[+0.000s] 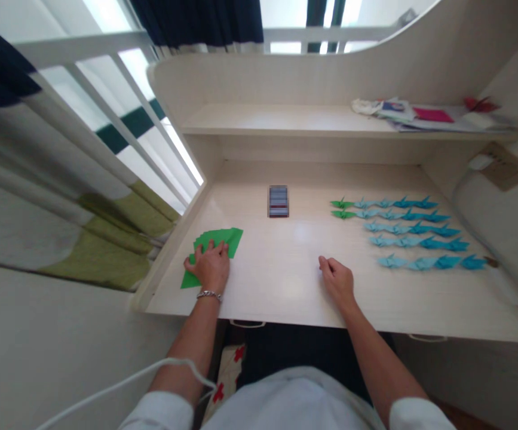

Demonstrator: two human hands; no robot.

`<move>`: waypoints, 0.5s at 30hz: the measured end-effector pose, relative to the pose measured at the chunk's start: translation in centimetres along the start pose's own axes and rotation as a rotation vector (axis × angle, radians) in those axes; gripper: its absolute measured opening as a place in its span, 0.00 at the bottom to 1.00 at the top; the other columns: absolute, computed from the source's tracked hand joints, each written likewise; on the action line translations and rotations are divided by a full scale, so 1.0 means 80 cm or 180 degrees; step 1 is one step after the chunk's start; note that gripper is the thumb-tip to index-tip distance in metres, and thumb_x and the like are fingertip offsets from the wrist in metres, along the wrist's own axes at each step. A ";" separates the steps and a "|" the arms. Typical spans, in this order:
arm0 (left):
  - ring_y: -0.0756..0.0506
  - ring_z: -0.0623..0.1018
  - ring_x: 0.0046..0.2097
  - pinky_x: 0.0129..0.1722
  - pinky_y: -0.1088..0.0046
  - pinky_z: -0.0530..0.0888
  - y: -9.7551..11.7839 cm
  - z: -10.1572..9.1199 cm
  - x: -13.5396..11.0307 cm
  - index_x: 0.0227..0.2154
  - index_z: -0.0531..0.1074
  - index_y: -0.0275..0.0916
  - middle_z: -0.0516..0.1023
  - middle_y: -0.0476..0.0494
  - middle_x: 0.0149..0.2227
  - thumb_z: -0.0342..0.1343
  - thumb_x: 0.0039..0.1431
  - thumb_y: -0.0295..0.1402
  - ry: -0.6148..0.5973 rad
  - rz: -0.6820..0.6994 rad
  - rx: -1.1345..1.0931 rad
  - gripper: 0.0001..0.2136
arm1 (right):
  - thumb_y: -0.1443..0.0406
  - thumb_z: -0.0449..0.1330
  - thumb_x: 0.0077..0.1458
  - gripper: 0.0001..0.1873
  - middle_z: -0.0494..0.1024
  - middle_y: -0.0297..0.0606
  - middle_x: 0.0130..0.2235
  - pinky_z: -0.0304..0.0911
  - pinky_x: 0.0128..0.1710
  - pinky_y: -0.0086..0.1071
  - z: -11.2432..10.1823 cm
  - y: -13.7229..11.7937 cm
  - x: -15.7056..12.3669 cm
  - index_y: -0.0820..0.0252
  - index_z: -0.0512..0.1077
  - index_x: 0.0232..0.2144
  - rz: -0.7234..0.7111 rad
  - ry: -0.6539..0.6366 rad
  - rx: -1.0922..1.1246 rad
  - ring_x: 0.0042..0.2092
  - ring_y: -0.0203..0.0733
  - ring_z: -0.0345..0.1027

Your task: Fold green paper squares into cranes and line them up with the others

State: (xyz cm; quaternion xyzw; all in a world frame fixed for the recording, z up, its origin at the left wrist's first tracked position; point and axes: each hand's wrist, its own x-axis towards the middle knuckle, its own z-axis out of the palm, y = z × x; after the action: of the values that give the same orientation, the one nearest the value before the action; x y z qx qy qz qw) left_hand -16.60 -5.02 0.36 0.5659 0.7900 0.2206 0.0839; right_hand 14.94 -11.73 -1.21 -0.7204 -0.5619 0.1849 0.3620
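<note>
My left hand (211,261) lies palm down with its fingers spread on a fanned stack of green paper sheets (235,240) at the left of the desk. The hand covers part of the stack. My right hand (338,280) rests on the desk top with its fingers curled in, and no object shows in it. To its right, several rows of folded paper cranes stretch across the desk. Most are blue cranes (447,261), and two green cranes (342,203) stand at the left ends of the back rows.
A small dark patterned rectangle (278,201) lies at mid-desk. Papers and a pink sheet (432,114) rest on the shelf (276,119) behind. A white cable (469,224) runs down at the right. Curtains (101,203) and white rails stand on the left.
</note>
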 end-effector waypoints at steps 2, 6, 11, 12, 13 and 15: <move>0.32 0.52 0.62 0.53 0.41 0.43 0.008 -0.004 -0.005 0.47 0.72 0.40 0.63 0.35 0.59 0.41 0.63 0.42 0.0275 0.0004 0.0031 0.19 | 0.49 0.46 0.57 0.26 0.72 0.36 0.21 0.55 0.28 0.30 0.001 -0.006 -0.002 0.59 0.71 0.21 0.0036 -0.0002 0.0124 0.26 0.39 0.64; 0.37 0.62 0.59 0.56 0.48 0.49 0.038 -0.006 -0.021 0.48 0.72 0.43 0.67 0.38 0.57 0.45 0.62 0.41 0.0427 0.0544 -0.0247 0.17 | 0.51 0.53 0.54 0.19 0.77 0.39 0.30 0.61 0.33 0.32 0.031 -0.042 0.002 0.59 0.74 0.30 -0.0118 -0.0326 0.0840 0.32 0.41 0.68; 0.38 0.70 0.55 0.55 0.57 0.62 0.084 0.012 -0.037 0.49 0.73 0.42 0.70 0.38 0.55 0.49 0.60 0.40 -0.0134 0.1097 -0.1373 0.17 | 0.54 0.64 0.43 0.23 0.77 0.41 0.39 0.66 0.32 0.32 0.089 -0.094 0.045 0.60 0.70 0.40 0.0399 -0.0839 0.2592 0.36 0.41 0.71; 0.39 0.70 0.55 0.54 0.59 0.64 0.091 0.018 -0.035 0.48 0.73 0.43 0.69 0.39 0.55 0.50 0.59 0.41 -0.0299 0.1065 -0.1637 0.17 | 0.54 0.64 0.43 0.21 0.78 0.41 0.37 0.67 0.33 0.32 0.095 -0.098 0.056 0.61 0.71 0.37 0.0455 -0.0966 0.2766 0.35 0.41 0.71; 0.39 0.70 0.55 0.55 0.60 0.65 0.096 0.023 -0.030 0.48 0.73 0.43 0.69 0.41 0.56 0.51 0.58 0.42 -0.0452 0.1001 -0.1910 0.17 | 0.53 0.63 0.45 0.20 0.78 0.40 0.36 0.67 0.33 0.33 0.098 -0.099 0.067 0.61 0.72 0.36 0.0511 -0.1045 0.2912 0.35 0.41 0.71; 0.39 0.70 0.55 0.53 0.62 0.67 0.106 0.037 -0.015 0.50 0.71 0.41 0.70 0.39 0.55 0.55 0.55 0.42 -0.0757 0.0722 -0.2587 0.21 | 0.52 0.62 0.45 0.22 0.79 0.40 0.36 0.68 0.33 0.35 0.098 -0.095 0.085 0.60 0.71 0.39 0.0673 -0.1226 0.3184 0.35 0.43 0.72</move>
State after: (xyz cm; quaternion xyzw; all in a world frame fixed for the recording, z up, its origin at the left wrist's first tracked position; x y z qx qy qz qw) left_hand -7.82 -3.20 1.37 0.5916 0.5567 0.4546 0.3654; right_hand 6.56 -2.01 0.03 -0.4661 -0.3861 0.5935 0.5305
